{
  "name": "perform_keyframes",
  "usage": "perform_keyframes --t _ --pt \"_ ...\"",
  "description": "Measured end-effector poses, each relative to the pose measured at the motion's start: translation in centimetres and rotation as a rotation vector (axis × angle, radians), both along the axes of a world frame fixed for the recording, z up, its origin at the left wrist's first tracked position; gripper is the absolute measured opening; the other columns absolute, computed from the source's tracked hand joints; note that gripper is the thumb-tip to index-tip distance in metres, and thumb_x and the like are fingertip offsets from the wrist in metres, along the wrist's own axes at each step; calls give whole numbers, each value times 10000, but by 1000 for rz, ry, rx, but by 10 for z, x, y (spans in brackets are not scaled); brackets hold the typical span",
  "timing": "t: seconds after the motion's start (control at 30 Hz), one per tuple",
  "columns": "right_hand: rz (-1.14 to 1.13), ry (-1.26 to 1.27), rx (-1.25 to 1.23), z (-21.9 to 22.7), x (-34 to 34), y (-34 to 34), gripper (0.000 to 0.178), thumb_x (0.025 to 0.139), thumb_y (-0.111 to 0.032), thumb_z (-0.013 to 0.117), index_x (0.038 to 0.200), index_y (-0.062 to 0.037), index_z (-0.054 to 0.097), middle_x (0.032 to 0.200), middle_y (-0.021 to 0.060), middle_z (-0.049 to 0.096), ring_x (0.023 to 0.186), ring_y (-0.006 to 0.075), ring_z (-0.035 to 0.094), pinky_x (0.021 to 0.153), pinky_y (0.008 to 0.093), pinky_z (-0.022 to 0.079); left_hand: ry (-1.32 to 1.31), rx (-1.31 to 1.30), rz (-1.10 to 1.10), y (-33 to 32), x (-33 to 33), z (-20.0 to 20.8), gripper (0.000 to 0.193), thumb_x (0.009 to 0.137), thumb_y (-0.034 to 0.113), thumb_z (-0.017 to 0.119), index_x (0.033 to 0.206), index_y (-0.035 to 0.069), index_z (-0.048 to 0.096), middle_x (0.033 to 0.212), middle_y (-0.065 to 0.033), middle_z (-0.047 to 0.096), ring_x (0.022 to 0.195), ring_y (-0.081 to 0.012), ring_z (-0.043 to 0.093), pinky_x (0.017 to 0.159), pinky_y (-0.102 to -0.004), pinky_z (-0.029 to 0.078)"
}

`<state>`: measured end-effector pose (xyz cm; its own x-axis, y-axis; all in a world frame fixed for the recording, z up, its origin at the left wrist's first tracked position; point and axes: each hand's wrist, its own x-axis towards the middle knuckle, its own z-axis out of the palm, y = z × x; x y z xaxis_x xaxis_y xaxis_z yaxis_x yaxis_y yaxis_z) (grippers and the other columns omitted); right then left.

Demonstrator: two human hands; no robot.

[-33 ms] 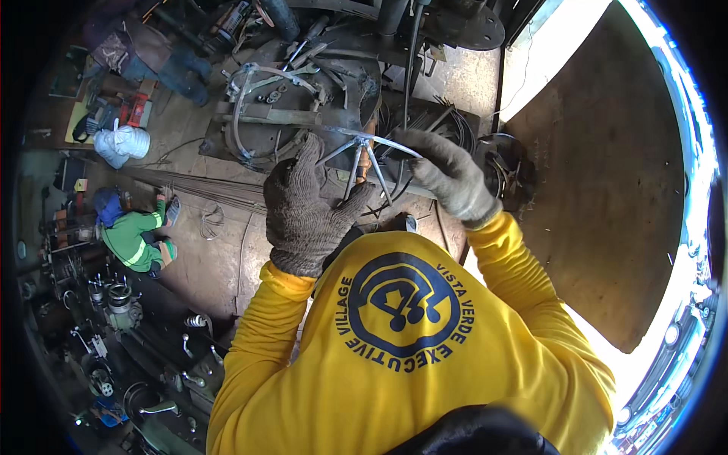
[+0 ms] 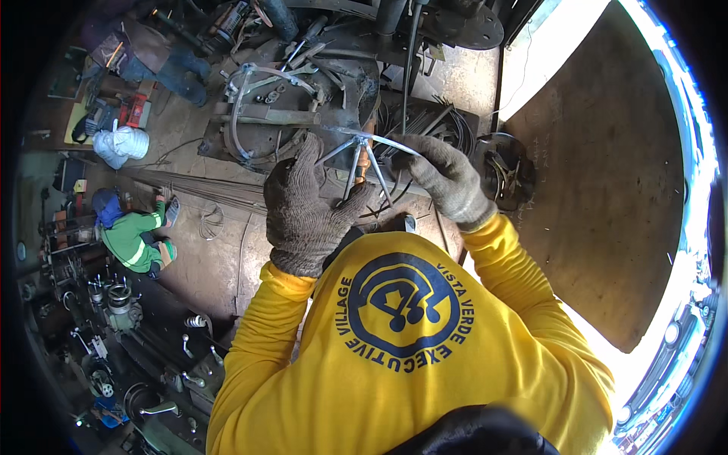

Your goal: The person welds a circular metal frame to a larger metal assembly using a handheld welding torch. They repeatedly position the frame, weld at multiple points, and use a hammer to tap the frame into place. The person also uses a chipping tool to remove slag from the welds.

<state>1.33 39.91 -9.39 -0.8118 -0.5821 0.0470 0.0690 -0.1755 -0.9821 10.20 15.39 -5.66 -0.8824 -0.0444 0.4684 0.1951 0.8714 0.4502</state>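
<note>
Both my hands wear grey-brown knit gloves. Between them is a small welded metal frame (image 2: pixel 358 141), a curved bar with several thin legs splaying toward me from a central joint. My left hand (image 2: pixel 307 208) is curled at the frame's left side, its fingertips by the bar and its thumb beside the legs. At the bar's right end, my right hand (image 2: pixel 449 178) pinches the tip between thumb and fingers. Behind the frame an orange-brown handle-like piece (image 2: pixel 364 163) partly shows.
Ahead stands a dark metal worktable (image 2: pixel 356 91) carrying a curved metal ring (image 2: pixel 236 114), a flat bar and loose pieces. Long rods (image 2: pixel 205 189) lie on the floor at left, near a crouching person in green (image 2: pixel 133 235). A large brown sheet (image 2: pixel 599 182) stands at right.
My right hand has moved slightly left and its fingers have closed onto the bar's right end. My left hand and the frame stay nearly where they were.
</note>
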Motion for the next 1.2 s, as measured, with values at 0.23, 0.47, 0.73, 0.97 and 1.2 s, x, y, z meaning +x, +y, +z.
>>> perform_keyframes --t 0.23,0.47,0.73,0.97,1.2 --pt "-194 -2 88 -9 5 -7 378 1128 -380 663 1247 -49 802 890 -33 698 746 53 533 692 233 455 -129 142 12 5 1 6 1196 713 500 1015 1571 -108 445 1398 -274 661 1201 -396 703 1019 -472 578" --pt "-100 -141 71 -11 3 -18 343 1123 -340 675 1254 -44 790 905 -15 713 783 68 604 716 244 500 -99 2 10 -29 7 -10 1227 713 519 1004 1596 -100 417 1395 -275 653 1234 -397 673 1057 -497 544" --pt "-211 85 243 -4 1 -50 405 1126 -297 674 1396 3 708 1262 80 750 1113 149 687 1030 317 546 -106 -112 47 -56 17 -5 1219 702 578 991 1595 -54 454 1264 -226 677 1128 -351 666 992 -484 531" --pt "-255 77 202 3 5 -55 973 878 -515 918 1569 42 519 1454 208 684 1375 299 652 1175 410 511 -84 -242 91 -79 23 -8 1234 716 660 951 1602 -36 447 1244 -206 681 1138 -373 641 1072 -554 450" --pt "-230 511 407 -4 23 -85 1483 612 -670 1013 1694 35 283 1556 251 594 1456 340 581 1219 451 459 -59 -106 52 -85 24 -27 1168 747 638 924 1624 21 459 1321 -210 662 1181 -381 626 1050 -539 450"
